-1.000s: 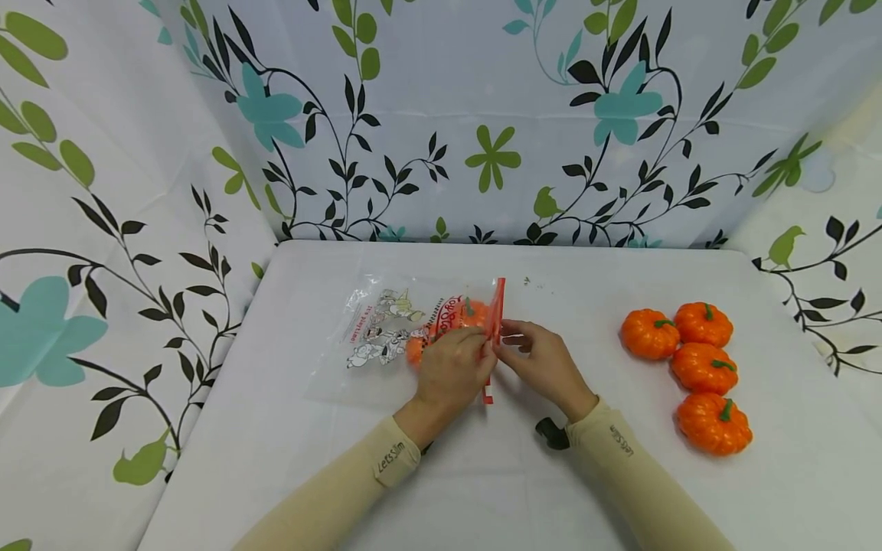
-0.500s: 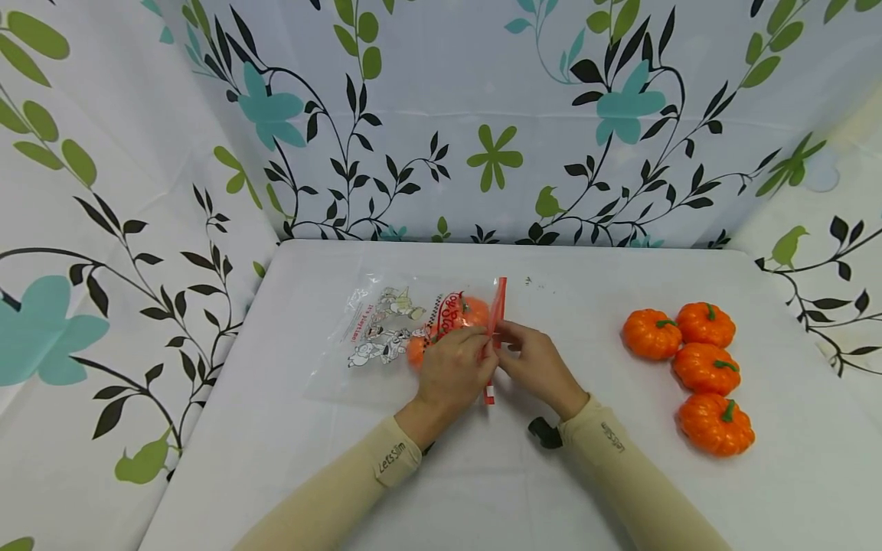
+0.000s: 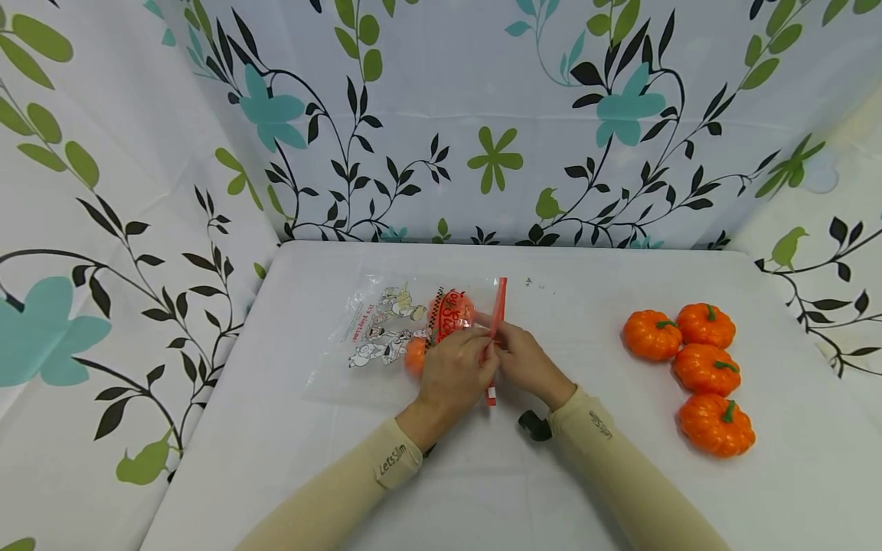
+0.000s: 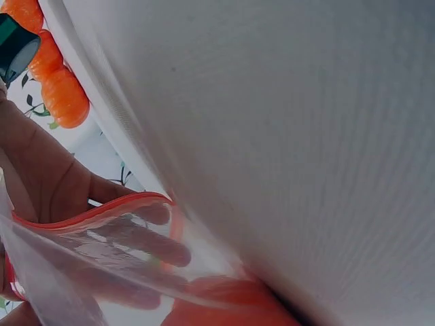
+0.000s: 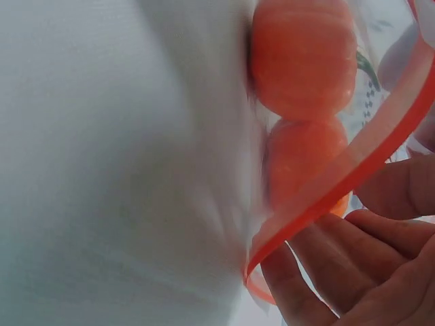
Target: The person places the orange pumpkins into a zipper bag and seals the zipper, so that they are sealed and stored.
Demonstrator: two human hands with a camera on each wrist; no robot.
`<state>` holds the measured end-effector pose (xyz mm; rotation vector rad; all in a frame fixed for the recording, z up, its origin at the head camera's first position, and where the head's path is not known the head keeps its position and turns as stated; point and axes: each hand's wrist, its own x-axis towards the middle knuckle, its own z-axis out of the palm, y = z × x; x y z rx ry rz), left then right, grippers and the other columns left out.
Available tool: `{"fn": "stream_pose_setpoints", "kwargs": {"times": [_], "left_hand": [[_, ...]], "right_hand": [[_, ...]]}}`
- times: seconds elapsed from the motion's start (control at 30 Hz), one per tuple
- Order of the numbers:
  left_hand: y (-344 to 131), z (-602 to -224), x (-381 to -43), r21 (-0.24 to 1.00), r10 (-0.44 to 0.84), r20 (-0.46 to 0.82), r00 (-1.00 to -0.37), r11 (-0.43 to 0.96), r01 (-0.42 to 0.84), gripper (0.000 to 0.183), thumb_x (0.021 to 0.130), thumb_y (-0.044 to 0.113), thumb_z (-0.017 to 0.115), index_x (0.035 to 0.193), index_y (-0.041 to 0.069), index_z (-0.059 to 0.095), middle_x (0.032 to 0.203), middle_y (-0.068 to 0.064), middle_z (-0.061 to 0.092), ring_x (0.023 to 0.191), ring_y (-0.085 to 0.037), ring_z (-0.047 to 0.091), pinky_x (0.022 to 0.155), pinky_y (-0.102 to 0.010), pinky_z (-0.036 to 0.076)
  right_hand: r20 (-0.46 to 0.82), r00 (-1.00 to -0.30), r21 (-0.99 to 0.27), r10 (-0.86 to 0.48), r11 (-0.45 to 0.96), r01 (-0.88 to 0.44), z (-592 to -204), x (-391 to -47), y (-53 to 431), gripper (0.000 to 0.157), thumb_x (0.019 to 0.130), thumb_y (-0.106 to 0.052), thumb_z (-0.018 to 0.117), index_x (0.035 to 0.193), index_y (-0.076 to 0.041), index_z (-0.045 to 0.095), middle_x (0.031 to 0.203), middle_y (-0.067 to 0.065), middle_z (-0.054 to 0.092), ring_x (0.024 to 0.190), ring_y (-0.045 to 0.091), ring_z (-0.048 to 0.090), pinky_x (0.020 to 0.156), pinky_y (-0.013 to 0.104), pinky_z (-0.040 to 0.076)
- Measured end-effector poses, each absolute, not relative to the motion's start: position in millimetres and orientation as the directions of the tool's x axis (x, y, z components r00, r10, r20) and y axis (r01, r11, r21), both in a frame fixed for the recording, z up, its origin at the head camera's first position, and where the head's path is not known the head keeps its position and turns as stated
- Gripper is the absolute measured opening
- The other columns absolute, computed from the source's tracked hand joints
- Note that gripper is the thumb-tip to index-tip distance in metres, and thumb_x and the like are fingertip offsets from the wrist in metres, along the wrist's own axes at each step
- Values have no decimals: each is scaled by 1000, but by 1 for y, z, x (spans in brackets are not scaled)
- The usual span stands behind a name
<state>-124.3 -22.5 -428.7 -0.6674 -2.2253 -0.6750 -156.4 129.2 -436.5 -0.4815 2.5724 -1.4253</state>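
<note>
A clear zip bag [image 3: 331, 379] with a red zip edge and printed cartoon figures lies at the table's middle. Inside it are two small orange toy pumpkins, one nearer [image 5: 306, 61] and one farther [image 5: 306, 163] in the right wrist view. My left hand [image 3: 451, 371] pinches the bag's mouth at the red edge, over the plastic. My right hand [image 3: 530, 363] reaches in through the gaping mouth. Its straight fingers [image 4: 160, 248] show through the plastic, close to a pumpkin; whether they touch it I cannot tell.
To the right, several orange toy pumpkins [image 3: 706, 367] with green stems stand in a cluster on the white table [image 3: 586, 275]. A black wrist camera [image 3: 534, 426] sits under my right wrist. A leaf-patterned curtain [image 3: 441, 76] hangs behind the table.
My right hand has moved left, its fingers going from the red edge into the bag. The left hand has stayed in place, and one bagged pumpkin has shifted slightly left.
</note>
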Motion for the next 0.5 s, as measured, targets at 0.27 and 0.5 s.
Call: {"fn": "stream_pose_setpoints", "kwargs": {"times": [0.27, 0.5], "left_hand": [[-23, -430, -123, 255, 257, 743, -618, 744, 617, 9, 80, 8, 76, 87, 4, 79, 96, -5, 76, 85, -17, 73, 69, -28, 60], [-25, -430, -125, 254, 243, 745, -621, 758, 601, 8, 79, 8, 78, 86, 5, 79, 94, -4, 77, 83, -16, 73, 67, -27, 60]], "right_hand": [[28, -925, -816, -379, 526, -240, -438, -151, 138, 53, 99, -8, 59, 151, -5, 47, 143, 16, 57, 127, 35, 57, 102, 52, 48], [114, -942, -679, -315, 667, -305, -431, -132, 169, 72, 92, -17, 73, 155, -8, 39, 153, 14, 46, 134, 35, 50, 105, 56, 44]]}}
